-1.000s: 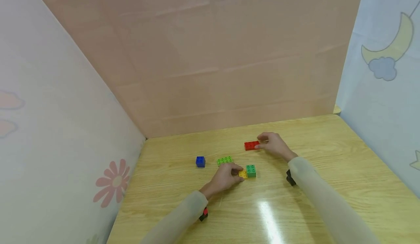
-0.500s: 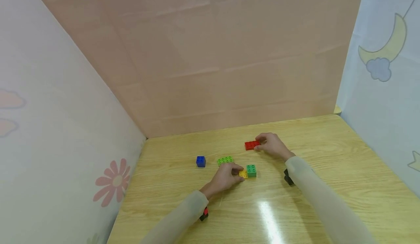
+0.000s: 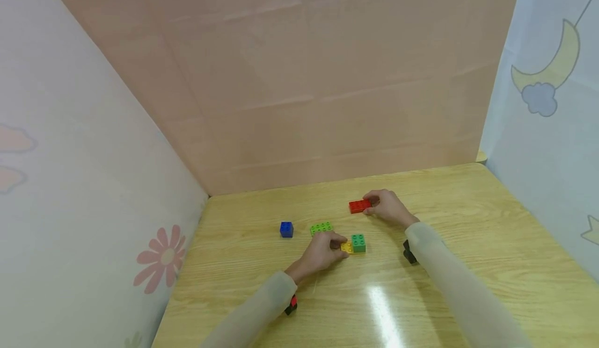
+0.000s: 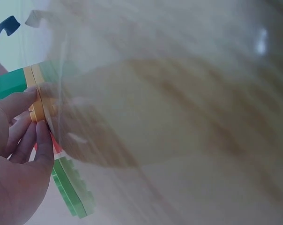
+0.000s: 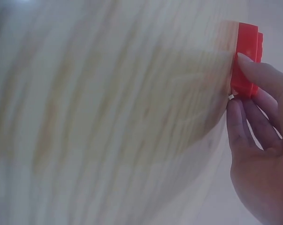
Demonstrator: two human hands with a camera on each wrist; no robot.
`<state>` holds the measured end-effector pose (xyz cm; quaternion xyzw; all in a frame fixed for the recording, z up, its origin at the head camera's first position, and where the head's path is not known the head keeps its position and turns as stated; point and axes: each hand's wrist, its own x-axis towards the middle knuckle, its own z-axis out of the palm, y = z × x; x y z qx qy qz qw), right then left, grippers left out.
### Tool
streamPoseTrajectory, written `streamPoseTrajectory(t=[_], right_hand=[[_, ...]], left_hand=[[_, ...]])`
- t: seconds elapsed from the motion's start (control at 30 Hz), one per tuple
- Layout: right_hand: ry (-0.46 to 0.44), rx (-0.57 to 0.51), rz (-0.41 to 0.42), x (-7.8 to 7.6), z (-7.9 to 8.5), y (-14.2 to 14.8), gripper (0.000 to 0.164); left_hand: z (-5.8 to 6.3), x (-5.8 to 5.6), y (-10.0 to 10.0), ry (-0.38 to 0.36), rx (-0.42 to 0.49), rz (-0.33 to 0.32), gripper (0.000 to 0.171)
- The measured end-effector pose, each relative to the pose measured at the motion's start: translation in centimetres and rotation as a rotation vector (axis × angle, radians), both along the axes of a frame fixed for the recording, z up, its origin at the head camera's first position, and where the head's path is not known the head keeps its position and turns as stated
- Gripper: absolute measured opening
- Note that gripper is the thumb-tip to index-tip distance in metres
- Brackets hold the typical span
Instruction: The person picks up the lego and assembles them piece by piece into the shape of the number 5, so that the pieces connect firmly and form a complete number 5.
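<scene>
My left hand (image 3: 321, 253) pinches the left end of a flat yellow toy brick (image 3: 346, 247) between thumb and fingers. On that brick's right part sits a green square brick (image 3: 358, 243); the left wrist view shows the green brick (image 4: 10, 85) against the yellow one (image 4: 38, 108). Farther back, my right hand (image 3: 388, 206) grips the right end of a red studded brick (image 3: 358, 206). In the right wrist view, the thumb lies on the side of the red brick (image 5: 246, 61), with the fingers below it. Both held bricks are at the tabletop.
A light green studded brick (image 3: 321, 228) lies just behind my left hand, partly covered by it. Farther left stands a small blue brick (image 3: 287, 229). The wooden table (image 3: 234, 265) meets a beige backdrop (image 3: 318, 103) and printed side panels.
My right hand has shifted very slightly left along the red brick. The left hand and the other bricks stay in place.
</scene>
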<state>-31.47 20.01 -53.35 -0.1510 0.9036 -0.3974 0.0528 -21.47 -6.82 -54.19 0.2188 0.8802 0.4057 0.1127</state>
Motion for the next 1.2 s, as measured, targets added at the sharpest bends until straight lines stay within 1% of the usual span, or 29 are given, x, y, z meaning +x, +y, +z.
streamPoseTrajectory(t=[0.2,0.37,0.6,0.93,1.2], right_hand=[[-0.007,-0.007,0.003,-0.06,0.13,-0.07,0.045],[-0.029,-0.003,-0.001,0.02,0.28,-0.20,0.045],[-0.023,0.014,0.013,-0.09,0.50,-0.15,0.044],[-0.025,0.020,0.012,-0.08,0.51,-0.35,0.042],[-0.007,0.040,0.003,0.05,0.94,-0.55,0.041]], left_hand=[[-0.09,-0.12,0.00,0.018,-0.004,0.003,0.034],[-0.03,-0.01,-0.06,0.009,-0.005,0.000,0.035],[0.10,0.06,-0.02,0.006,-0.002,0.006,0.035],[-0.12,0.03,-0.06,0.000,-0.007,0.013,0.034],[-0.35,-0.23,-0.11,0.004,0.000,0.000,0.034]])
